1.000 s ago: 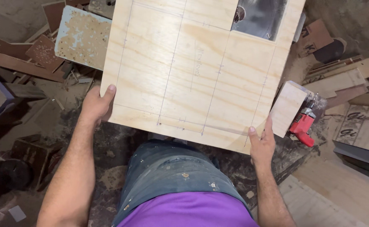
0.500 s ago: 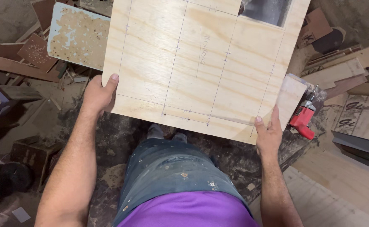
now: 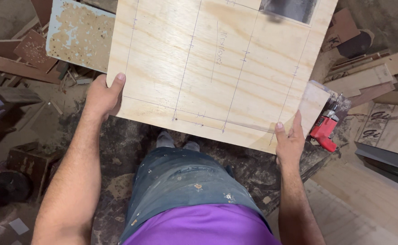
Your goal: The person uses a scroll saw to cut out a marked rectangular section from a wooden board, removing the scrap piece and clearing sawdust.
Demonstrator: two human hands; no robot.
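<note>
One pale square plywood sheet with pencilled grid lines (image 3: 217, 68), held at 12 o'clock; left hand (image 3: 102, 96) clasping its left edge, right hand (image 3: 289, 143) pinching near corner; one red power tool (image 3: 323, 131) at 3 o'clock; offcuts crowding floor.

Plywood sheet (image 3: 217, 68): pale yellow-tan, wavy grain, thin grey pencil lines crossing in a grid with short tick marks. Panel (image 3: 78, 34) beside its left edge: light blue paint, chipped, tan speckled patches. Power tool (image 3: 323, 131) near its lower right corner: red, black parts. Trousers (image 3: 185, 181): dark blue-grey denim, pale paint specks. Shirt (image 3: 208, 227): solid purple. Floor (image 3: 131, 145): dark brown, dusty.
</note>
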